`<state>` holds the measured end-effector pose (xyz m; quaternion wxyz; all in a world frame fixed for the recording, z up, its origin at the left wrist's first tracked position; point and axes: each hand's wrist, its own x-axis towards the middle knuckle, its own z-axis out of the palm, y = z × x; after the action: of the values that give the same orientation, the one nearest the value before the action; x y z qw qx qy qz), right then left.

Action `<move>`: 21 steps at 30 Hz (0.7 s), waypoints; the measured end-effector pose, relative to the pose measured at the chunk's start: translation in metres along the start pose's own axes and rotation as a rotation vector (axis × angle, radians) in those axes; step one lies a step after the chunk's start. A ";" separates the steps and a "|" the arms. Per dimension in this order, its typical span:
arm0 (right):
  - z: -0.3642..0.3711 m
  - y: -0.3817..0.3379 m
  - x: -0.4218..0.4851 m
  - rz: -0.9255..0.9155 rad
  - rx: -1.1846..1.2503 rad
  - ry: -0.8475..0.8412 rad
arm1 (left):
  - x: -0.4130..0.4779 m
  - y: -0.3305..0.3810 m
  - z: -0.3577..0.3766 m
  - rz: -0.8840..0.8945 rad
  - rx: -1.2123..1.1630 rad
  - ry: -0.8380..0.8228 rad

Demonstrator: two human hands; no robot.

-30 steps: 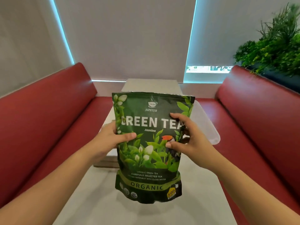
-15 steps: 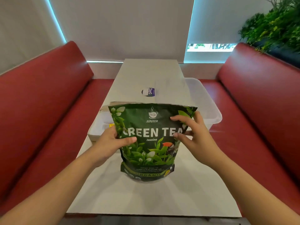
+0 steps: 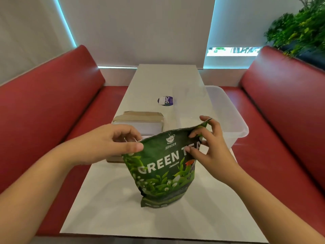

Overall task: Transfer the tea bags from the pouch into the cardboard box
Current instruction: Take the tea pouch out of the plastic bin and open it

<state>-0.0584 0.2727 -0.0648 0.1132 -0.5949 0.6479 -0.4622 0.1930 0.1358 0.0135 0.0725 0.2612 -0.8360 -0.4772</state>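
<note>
A green pouch (image 3: 163, 171) printed GREEN TEA stands upright on the white table (image 3: 109, 213), leaning a little to the left. My left hand (image 3: 112, 143) pinches its top left corner. My right hand (image 3: 209, 147) grips the top right edge, fingers over the front. The pouch's top edge looks closed; no tea bags show. Behind the pouch and my left hand sits the cardboard box (image 3: 140, 120), brown outside with a pale inside, partly hidden.
A clear plastic tub (image 3: 228, 117) rests at the table's right edge. A round purple and white sticker (image 3: 165, 100) lies further back. Red benches (image 3: 44, 110) flank the table on both sides. Green plants (image 3: 302, 30) stand at the far right.
The pouch came down from mid-air and now stands on the table. Both hands slid up from its sides to its top corners. The camera tilted down.
</note>
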 end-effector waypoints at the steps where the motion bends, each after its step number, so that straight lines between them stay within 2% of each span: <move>1: 0.003 -0.003 0.002 -0.007 0.006 -0.012 | 0.000 0.007 0.000 -0.014 0.022 -0.031; 5: 0.015 -0.017 0.007 -0.017 0.021 -0.062 | 0.007 0.017 0.002 -0.050 0.040 -0.137; 8: 0.023 -0.030 0.007 -0.007 -0.002 -0.079 | 0.010 0.021 0.008 -0.076 -0.084 -0.213; 11: 0.026 -0.045 0.007 0.000 0.079 -0.095 | 0.014 0.021 0.013 -0.093 -0.131 -0.239; 15: 0.029 -0.057 0.010 0.082 0.256 -0.115 | 0.026 0.016 0.022 -0.108 -0.206 -0.169; 18: 0.030 -0.059 0.016 0.158 0.271 -0.094 | 0.034 0.016 0.031 -0.102 -0.247 -0.042; 21: 0.030 -0.060 0.022 0.221 0.322 -0.075 | 0.039 0.016 0.039 -0.084 -0.279 0.011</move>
<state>-0.0039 0.2481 -0.0285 0.2809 -0.5112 0.6221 -0.5223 0.1399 0.1521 0.0011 0.0927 0.2861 -0.7495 -0.5898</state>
